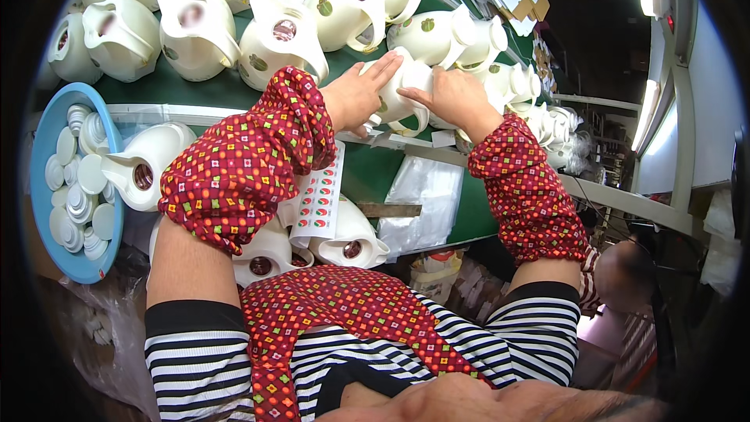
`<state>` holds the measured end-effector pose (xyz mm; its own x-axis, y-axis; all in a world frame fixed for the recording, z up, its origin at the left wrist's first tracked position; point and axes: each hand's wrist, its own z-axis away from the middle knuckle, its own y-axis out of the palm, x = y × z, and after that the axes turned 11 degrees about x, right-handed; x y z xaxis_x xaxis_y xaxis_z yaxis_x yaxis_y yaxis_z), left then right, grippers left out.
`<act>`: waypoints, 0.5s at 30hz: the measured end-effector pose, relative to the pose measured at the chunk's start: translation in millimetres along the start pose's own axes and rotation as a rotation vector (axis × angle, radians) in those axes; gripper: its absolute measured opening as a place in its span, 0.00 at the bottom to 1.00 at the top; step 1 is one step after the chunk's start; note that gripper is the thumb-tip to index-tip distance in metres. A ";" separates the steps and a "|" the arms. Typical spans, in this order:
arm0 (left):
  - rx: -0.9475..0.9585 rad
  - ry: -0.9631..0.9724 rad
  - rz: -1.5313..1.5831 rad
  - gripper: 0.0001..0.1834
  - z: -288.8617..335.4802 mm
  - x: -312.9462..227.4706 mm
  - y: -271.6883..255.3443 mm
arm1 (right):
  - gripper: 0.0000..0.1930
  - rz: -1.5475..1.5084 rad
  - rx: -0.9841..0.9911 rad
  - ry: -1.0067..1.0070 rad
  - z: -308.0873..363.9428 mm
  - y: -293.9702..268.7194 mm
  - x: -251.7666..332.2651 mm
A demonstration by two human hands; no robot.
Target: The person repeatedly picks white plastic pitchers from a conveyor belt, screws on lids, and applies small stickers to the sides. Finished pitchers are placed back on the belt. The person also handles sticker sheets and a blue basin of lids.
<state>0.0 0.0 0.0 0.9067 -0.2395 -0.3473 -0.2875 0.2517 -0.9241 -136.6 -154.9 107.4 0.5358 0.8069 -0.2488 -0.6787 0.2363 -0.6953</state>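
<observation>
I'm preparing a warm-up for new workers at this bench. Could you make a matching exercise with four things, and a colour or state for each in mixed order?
Things
1. Basin
2. Jug-shaped shell at the upper centre
3. Sticker sheet
4. Tabletop

Colours and states
A. White, printed in red and green
B. Green, with shells standing on it
C. Blue, holding white round parts
D. Cream, touched by the left hand and the right hand

Right pairs: 1-C, 2-D, 3-A, 4-B
</observation>
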 end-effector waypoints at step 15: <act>-0.068 0.021 -0.014 0.29 -5.1 -0.3 9.6 | 0.40 0.066 -0.346 -0.197 -2.7 31.8 -10.6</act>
<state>-4.6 -2.3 -9.6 0.9042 -0.2628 -0.3365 -0.2955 0.1836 -0.9375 -162.5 -157.4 86.1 0.3673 0.9106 -0.1893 -0.4807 0.0117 -0.8768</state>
